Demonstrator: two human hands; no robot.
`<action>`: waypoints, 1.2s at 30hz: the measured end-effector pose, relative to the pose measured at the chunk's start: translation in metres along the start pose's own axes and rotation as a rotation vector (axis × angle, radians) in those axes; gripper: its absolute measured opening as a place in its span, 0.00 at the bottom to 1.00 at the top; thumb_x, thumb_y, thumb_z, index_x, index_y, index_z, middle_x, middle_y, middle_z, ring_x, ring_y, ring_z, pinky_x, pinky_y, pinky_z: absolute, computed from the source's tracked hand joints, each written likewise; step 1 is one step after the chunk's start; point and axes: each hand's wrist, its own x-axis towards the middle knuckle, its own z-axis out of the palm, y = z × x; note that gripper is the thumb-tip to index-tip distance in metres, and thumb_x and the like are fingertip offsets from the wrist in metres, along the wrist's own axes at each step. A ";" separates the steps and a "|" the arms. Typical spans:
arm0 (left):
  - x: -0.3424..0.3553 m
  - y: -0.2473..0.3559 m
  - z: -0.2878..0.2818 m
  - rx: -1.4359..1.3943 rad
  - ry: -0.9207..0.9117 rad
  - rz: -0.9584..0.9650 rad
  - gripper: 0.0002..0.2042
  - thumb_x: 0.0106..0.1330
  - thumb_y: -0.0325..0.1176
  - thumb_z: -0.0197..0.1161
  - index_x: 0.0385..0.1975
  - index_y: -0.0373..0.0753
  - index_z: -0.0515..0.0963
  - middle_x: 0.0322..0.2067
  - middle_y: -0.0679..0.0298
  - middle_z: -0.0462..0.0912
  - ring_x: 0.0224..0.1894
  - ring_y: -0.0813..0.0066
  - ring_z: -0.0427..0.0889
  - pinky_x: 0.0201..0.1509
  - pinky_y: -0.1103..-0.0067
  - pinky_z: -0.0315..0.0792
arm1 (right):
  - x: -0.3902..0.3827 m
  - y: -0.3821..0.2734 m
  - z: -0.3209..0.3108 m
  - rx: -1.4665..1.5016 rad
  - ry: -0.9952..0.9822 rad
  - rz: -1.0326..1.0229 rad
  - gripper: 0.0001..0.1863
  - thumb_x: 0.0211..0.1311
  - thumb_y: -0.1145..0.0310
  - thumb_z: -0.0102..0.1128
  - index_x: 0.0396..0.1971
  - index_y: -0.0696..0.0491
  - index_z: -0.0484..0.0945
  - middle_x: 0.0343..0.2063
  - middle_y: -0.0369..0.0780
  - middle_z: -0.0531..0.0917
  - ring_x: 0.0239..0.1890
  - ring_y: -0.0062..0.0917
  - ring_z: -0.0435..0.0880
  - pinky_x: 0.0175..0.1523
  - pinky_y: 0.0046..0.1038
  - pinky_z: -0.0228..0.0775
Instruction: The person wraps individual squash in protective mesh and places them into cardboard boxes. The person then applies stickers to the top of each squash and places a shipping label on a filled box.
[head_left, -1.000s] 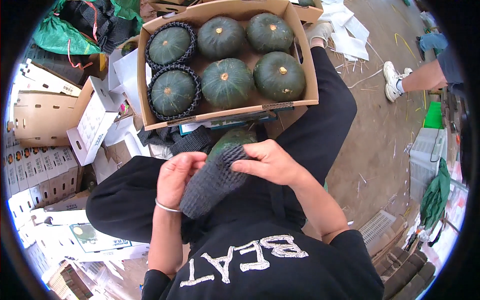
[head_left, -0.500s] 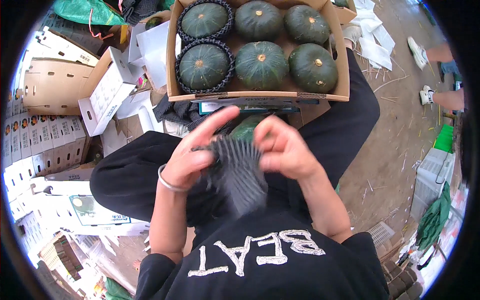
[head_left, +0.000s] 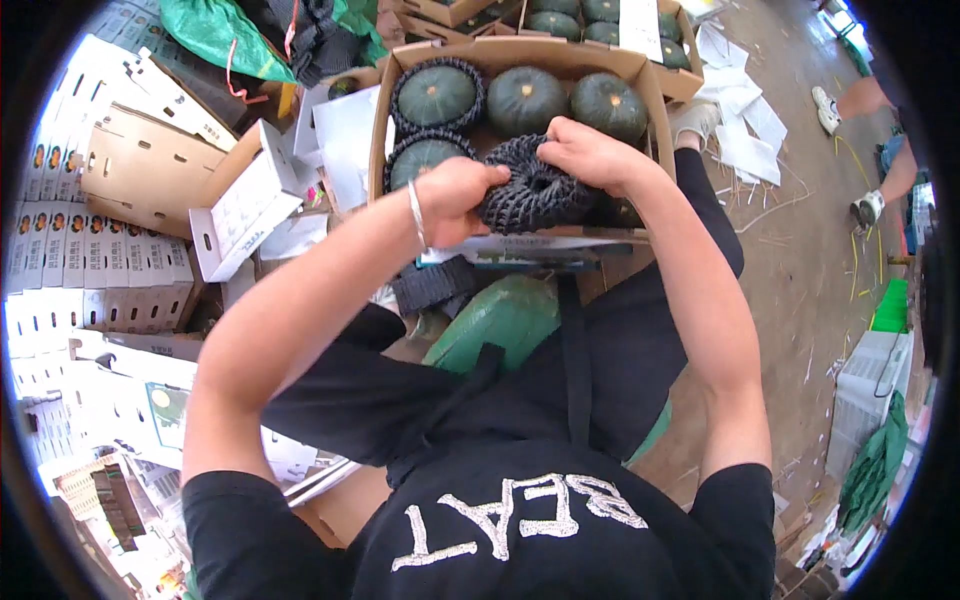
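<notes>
A black foam net sleeve (head_left: 535, 187) is stretched between my two hands over the front middle place of an open cardboard box (head_left: 520, 52). My left hand (head_left: 455, 200) pinches its left side and my right hand (head_left: 588, 155) grips its upper right edge. Whatever lies under the net is hidden. Two dark green pumpkins on the left, the back one (head_left: 437, 97) and the front one (head_left: 425, 160), sit inside black nets. At the back, the middle pumpkin (head_left: 525, 100) and the right pumpkin (head_left: 608, 107) are bare. My right forearm mostly hides the front right place.
More black nets (head_left: 435, 287) lie in front of the box, near a green bundle (head_left: 505, 320) between my legs. Further boxes of pumpkins (head_left: 605, 30) stand behind. Stacked white cartons (head_left: 100, 245) line the left. Paper sheets (head_left: 745, 130) litter the floor at right, where a person's legs (head_left: 865, 100) show.
Both hands have moved forward from my lap to the box, taking the black net with them. The net, folded and limp before, is now spread round over the front middle place.
</notes>
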 end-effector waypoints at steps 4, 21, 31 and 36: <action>-0.050 -0.048 -0.013 0.106 0.223 0.573 0.07 0.66 0.31 0.48 0.38 0.36 0.69 0.38 0.57 0.78 0.40 0.71 0.78 0.43 0.76 0.73 | -0.050 -0.027 0.016 -0.106 0.520 -0.282 0.13 0.61 0.64 0.49 0.33 0.59 0.65 0.23 0.51 0.75 0.27 0.46 0.76 0.34 0.38 0.68; -0.089 -0.141 -0.022 -0.795 -0.560 -0.045 0.28 0.66 0.53 0.42 0.54 0.34 0.65 0.51 0.51 0.72 0.51 0.60 0.74 0.58 0.65 0.65 | -0.110 -0.007 0.112 0.991 0.060 -0.119 0.14 0.65 0.59 0.48 0.36 0.56 0.69 0.29 0.33 0.73 0.32 0.15 0.68 0.41 0.19 0.62; -0.101 -0.147 -0.025 -0.509 -0.059 0.520 0.43 0.48 0.29 0.68 0.64 0.43 0.48 0.58 0.58 0.61 0.61 0.64 0.62 0.63 0.69 0.58 | -0.122 -0.014 0.119 1.018 -0.173 -0.188 0.50 0.42 0.66 0.71 0.64 0.57 0.49 0.60 0.45 0.59 0.63 0.28 0.57 0.66 0.29 0.46; -0.107 -0.141 -0.013 -0.422 0.047 0.631 0.48 0.45 0.27 0.71 0.65 0.40 0.45 0.58 0.56 0.62 0.60 0.64 0.64 0.63 0.70 0.58 | -0.133 -0.028 0.115 0.336 0.130 -0.343 0.54 0.35 0.65 0.75 0.63 0.55 0.51 0.62 0.52 0.50 0.65 0.41 0.51 0.66 0.36 0.44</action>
